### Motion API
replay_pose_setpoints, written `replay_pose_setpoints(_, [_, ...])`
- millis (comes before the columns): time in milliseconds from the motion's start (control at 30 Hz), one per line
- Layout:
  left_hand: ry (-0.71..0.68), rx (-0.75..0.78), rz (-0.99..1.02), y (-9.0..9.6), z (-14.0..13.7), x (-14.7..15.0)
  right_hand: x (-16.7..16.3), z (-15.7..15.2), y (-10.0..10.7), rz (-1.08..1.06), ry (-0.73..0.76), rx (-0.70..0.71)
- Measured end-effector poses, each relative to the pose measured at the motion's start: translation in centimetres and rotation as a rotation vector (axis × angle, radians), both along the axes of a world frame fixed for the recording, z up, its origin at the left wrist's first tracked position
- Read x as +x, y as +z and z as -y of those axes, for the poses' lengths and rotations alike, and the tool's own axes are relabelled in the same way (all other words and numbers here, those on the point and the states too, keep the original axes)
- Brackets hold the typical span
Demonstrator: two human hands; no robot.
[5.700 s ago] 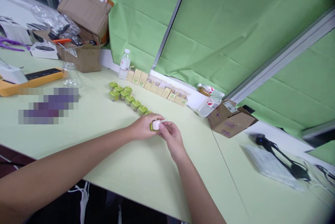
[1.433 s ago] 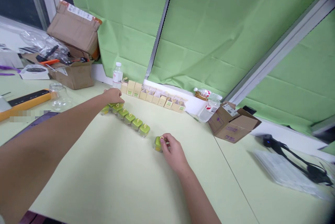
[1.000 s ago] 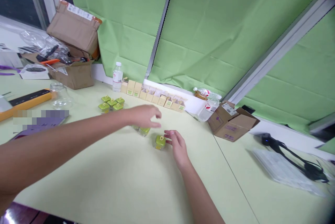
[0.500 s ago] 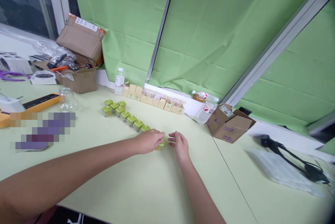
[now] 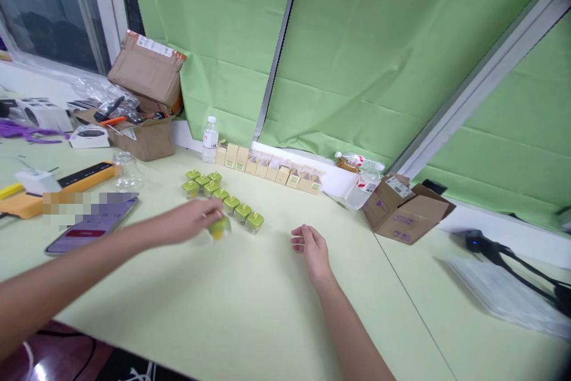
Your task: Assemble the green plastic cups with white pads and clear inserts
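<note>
My left hand (image 5: 201, 219) pinches a small clear jar with a green lid (image 5: 219, 227), blurred by motion, in front of a line of similar jars. Those green-lidded jars (image 5: 242, 212) stand on the pale green table (image 5: 250, 309), bunched at the left end and running in a row to the right. Each lid carries a small yellowish loop on top. To the right of the row, my right hand (image 5: 312, 247) hovers over the table with fingers apart and slightly curled, holding nothing.
Small cardboard boxes (image 5: 272, 170) line the wall ledge, between an upright bottle (image 5: 210, 140) and tilted bottles (image 5: 363, 188). An open carton (image 5: 404, 211) stands right. At left lie a phone (image 5: 91, 229), a yellow power strip (image 5: 98, 174), a glass jar (image 5: 127, 172) and a filled box (image 5: 149, 137).
My left hand has carried the green-lidded jar leftward, away from my right hand, to the front of the row. My right hand has barely moved. The view has shifted slightly.
</note>
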State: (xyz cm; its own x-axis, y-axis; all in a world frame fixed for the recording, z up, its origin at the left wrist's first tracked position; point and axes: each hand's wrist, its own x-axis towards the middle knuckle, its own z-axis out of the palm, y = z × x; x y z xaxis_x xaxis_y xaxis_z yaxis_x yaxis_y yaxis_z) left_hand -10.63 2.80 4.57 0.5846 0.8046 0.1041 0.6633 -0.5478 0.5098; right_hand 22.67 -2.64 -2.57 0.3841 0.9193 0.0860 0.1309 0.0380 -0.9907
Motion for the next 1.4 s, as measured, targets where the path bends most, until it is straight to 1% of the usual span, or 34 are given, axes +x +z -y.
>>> replay_pose_setpoints(33, [0.091,0.058,-0.04,0.8,-1.8,-2.3,-0.1,-0.1,-0.1,-0.005,0.006,-0.004])
replay_pose_setpoints(133, [0.453,0.263,-0.269,2.8,-7.9,-7.9,-0.3,-0.3,-0.3,-0.014,0.012,-0.01])
replay_pose_setpoints(200, [0.582,0.301,-0.307,3.1,-11.5,-10.1,-0.2,-0.4,-0.4,-0.009,0.01,-0.018])
replay_pose_setpoints(267, [0.628,0.289,-0.328,2.6,-14.2,-11.0,0.0,-0.4,-0.5,0.001,0.004,-0.025])
replay_pose_setpoints(367, [0.648,0.247,-0.346,0.8,-16.9,-10.8,0.5,-0.4,-0.6,0.016,-0.009,-0.029])
replay_pose_setpoints(467, [0.635,0.227,-0.337,-1.0,-18.4,-9.9,0.9,-0.5,-0.6,0.009,-0.027,-0.041])
replay_pose_setpoints(533, [0.61,0.245,-0.309,-1.7,-18.7,-9.3,0.9,-0.6,-0.5,0.013,-0.035,-0.059])
replay_pose_setpoints(633, [0.561,0.32,-0.236,-2.0,-18.5,-8.6,0.7,-0.8,-0.5,0.04,-0.034,-0.084])
replay_pose_setpoints(800, [0.472,0.406,-0.14,-1.1,-17.4,-7.8,0.7,-0.8,-0.5,0.052,-0.008,-0.106])
replay_pose_setpoints(1033, [0.428,0.476,-0.12,-0.6,-15.5,-6.7,0.7,-0.8,-0.4,0.058,0.0,-0.099])
replay_pose_setpoints(1100, [0.432,0.5,-0.138,0.3,-15.1,-6.6,0.7,-0.9,-0.5,0.062,0.002,-0.097])
replay_pose_setpoints(1133, [0.432,0.513,-0.147,1.1,-14.9,-6.5,0.7,-0.9,-0.6,0.066,0.003,-0.096])
replay_pose_setpoints(1200, [0.42,0.543,-0.163,3.4,-14.4,-5.7,0.8,-1.0,-0.7,0.084,0.005,-0.094])
replay_pose_setpoints(1267, [0.383,0.578,-0.166,5.9,-12.8,-3.7,0.7,-1.1,-0.7,0.132,0.01,-0.087])
replay_pose_setpoints(1333, [0.32,0.618,-0.147,7.7,-9.8,-0.1,0.5,-0.9,-0.6,0.22,0.011,-0.066])
replay_pose_setpoints(1367, [0.247,0.623,-0.097,8.0,-7.6,2.3,0.3,-0.7,-0.6,0.287,0.017,-0.052])
replay_pose_setpoints(1400, [0.145,0.615,-0.027,7.7,-5.2,4.8,0.0,-0.4,-0.5,0.377,0.029,-0.038])
